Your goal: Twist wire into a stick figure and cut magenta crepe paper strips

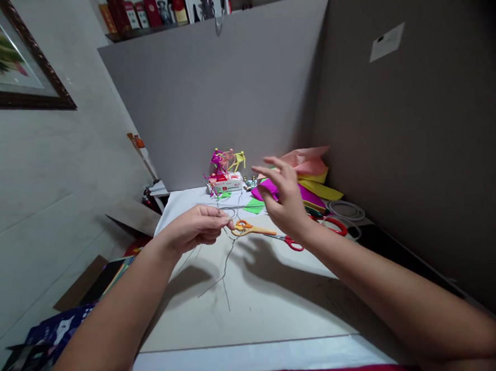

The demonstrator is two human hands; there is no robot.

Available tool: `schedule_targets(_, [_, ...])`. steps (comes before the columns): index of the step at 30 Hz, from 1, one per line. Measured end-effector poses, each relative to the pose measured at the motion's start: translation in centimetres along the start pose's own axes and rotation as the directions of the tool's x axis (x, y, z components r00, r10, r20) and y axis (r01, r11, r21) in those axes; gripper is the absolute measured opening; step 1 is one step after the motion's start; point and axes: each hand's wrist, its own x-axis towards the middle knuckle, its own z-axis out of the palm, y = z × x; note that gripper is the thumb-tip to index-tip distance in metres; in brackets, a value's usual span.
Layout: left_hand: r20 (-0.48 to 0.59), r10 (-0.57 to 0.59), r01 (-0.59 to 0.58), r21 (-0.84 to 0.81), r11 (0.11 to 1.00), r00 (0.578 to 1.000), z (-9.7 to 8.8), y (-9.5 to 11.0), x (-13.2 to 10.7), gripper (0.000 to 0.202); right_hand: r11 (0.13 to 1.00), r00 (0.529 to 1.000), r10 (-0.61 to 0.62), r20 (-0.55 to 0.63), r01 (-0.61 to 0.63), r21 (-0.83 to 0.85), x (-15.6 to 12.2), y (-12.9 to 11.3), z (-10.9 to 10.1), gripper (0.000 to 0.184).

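Note:
My left hand (pixel 200 227) pinches a thin twisted wire (pixel 225 273) between thumb and fingertips. The wire branches into loose ends below the hand, and more twisted strands rise above it. To the right, my right hand (pixel 285 200) is raised with its fingers spread and holds nothing. Orange scissors (pixel 257 230) lie on the board behind the wire. Beside them, under my right wrist, are red-handled scissors (pixel 293 244), partly hidden by the arm.
Small colourful figures (pixel 225 159) stand on a white box (pixel 225 184) at the back. Green paper (pixel 254 206) lies before it. Right of that are coloured paper sheets (pixel 309 162) and a coiled white cable (pixel 350 208). Grey panels (pixel 226 97) enclose the back and right.

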Motion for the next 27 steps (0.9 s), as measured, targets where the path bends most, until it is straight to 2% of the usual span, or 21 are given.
schedule_targets(1, [0.002,0.0,0.0,-0.011,1.0,1.0,-0.1,0.0,0.0,0.019,0.994,0.994,-0.102,-0.033,0.1,-0.053,0.1,-0.6,-0.4,0.031])
schedule_targets(2, [0.014,-0.003,0.004,-0.013,1.0,1.0,-0.1,0.0,0.0,0.019,0.977,0.979,-0.203,-0.005,0.202,-0.07,0.0,-1.3,-0.8,0.031])
schedule_targets(4, [0.044,-0.011,0.011,-0.005,1.0,0.999,-0.1,-0.1,0.0,0.02,0.934,0.92,-0.342,0.193,0.355,-0.038,-0.2,-2.6,-1.1,0.025])
schedule_targets(6, [0.074,-0.027,0.025,0.038,0.999,0.997,0.0,-0.2,0.0,0.02,0.933,0.85,-0.322,0.416,0.359,-0.012,-0.5,-3.7,-1.0,0.016])
schedule_targets(8, [0.107,-0.048,0.036,0.113,0.993,0.993,0.1,-0.2,-0.1,0.021,0.966,0.81,-0.206,0.55,0.259,-0.02,-0.8,-4.2,-0.6,0.012])
schedule_targets(11, [0.157,-0.071,0.033,0.234,0.972,0.985,-0.4,0.2,-0.4,0.023,0.996,0.778,-0.05,0.627,0.085,-0.025,-0.7,-4.1,-0.5,0.013])
schedule_targets(13, [0.146,-0.088,0.046,0.269,0.962,0.985,-1.1,0.8,-0.8,0.027,0.999,0.732,0.039,0.68,-0.036,-0.019,-0.3,-3.7,-0.9,0.012])
schedule_targets(15, [0.075,-0.063,0.04,0.278,0.96,0.995,-2.2,1.4,-1.4,0.032,0.987,0.675,0.106,0.731,-0.16,0.005,0.3,-3.3,-1.4,0.011])
schedule_targets(18, [-0.138,0.027,0.004,0.222,0.975,0.99,-4.4,2.2,-2.4,0.033,0.948,0.626,0.162,0.763,-0.312,0.055,1.2,-2.2,-2.0,0.013])
schedule_targets(20, [-0.25,0.04,0.007,0.183,0.983,0.967,-6.3,2.3,-2.9,0.034,0.9,0.615,0.188,0.766,-0.42,0.115,1.6,-1.2,-2.0,0.015])
schedule_targets(22, [-0.356,0.103,-0.057,0.135,0.989,0.929,-8.1,2.2,-3.0,0.035,0.827,0.625,0.217,0.75,-0.526,0.199,1.8,-0.4,-1.9,0.018])
schedule_targets(25, [-0.504,0.139,-0.13,0.053,0.99,0.852,-9.6,1.4,-2.4,0.034,0.74,0.723,0.288,0.628,-0.585,0.334,1.8,0.2,-1.5,0.022])
schedule_targets(26, [-0.55,0.139,-0.151,0.024,0.988,0.823,-9.6,1.1,-2.0,0.032,0.729,0.76,0.318,0.566,-0.578,0.367,1.7,0.2,-1.3,0.023])
schedule_targets(27, [-0.568,0.132,-0.154,0.009,0.988,0.813,-9.3,0.9,-1.5,0.03,0.727,0.791,0.348,0.503,-0.567,0.388,1.6,0.2,-1.0,0.023])
